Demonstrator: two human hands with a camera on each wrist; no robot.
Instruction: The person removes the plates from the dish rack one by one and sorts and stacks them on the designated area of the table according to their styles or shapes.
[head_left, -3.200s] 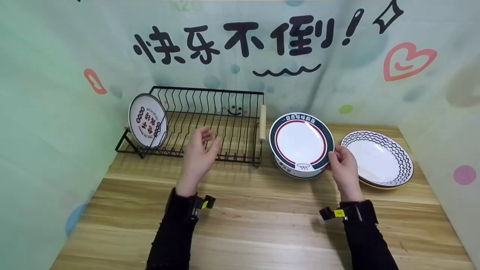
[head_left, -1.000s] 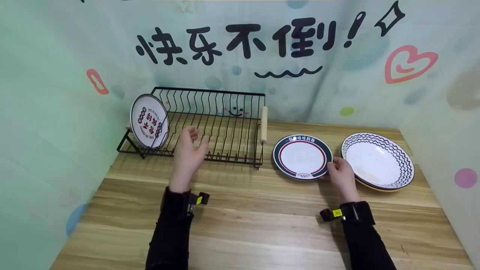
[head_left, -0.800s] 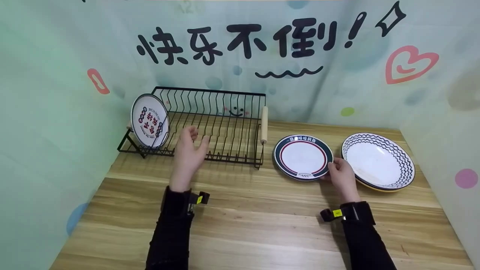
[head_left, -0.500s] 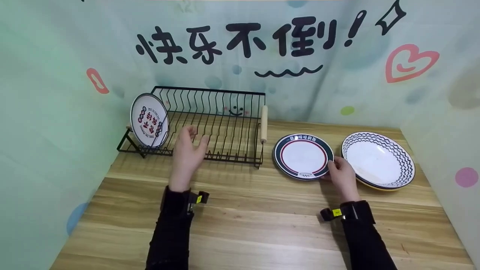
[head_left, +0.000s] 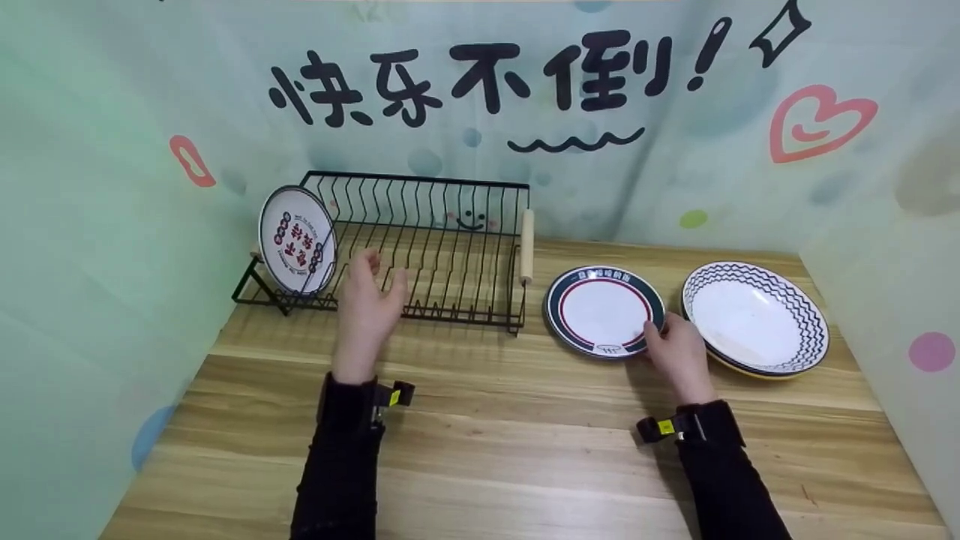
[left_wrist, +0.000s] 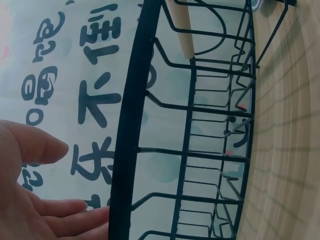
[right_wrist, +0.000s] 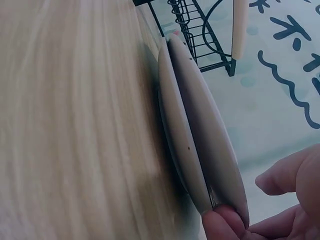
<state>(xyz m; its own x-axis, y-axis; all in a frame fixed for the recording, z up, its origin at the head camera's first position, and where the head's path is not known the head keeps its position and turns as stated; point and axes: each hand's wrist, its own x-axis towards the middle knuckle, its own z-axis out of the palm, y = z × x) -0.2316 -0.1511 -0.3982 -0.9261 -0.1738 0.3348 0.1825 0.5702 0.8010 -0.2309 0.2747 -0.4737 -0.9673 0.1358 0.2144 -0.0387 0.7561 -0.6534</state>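
Observation:
A white plate [head_left: 604, 311] with a dark green band and red ring sits on the wooden table, right of the rack. In the right wrist view, an under plate [right_wrist: 180, 135] lies beneath it, with a narrow gap between their rims. My right hand [head_left: 679, 356] is at the plate's right rim, fingertips hooked into that gap and thumb raised over the upper face. Before the black wire dish rack [head_left: 416, 178] hovers my left hand [head_left: 366, 311], loosely bent and holding nothing. Another plate [head_left: 298, 240], with red lettering, stands on edge at the rack's left end.
A white dish [head_left: 754, 319] with black wavy lines rests at the right, just beyond my right hand, over something with an orange edge. The rack has a wooden handle [head_left: 527, 246] facing the plates. Printed curtains enclose the table's back and sides.
The green-banded plate, tilted and raised earlier, has come down level over the under plate. My right thumb has since moved inward over its rim. My left hand has drifted slightly left.

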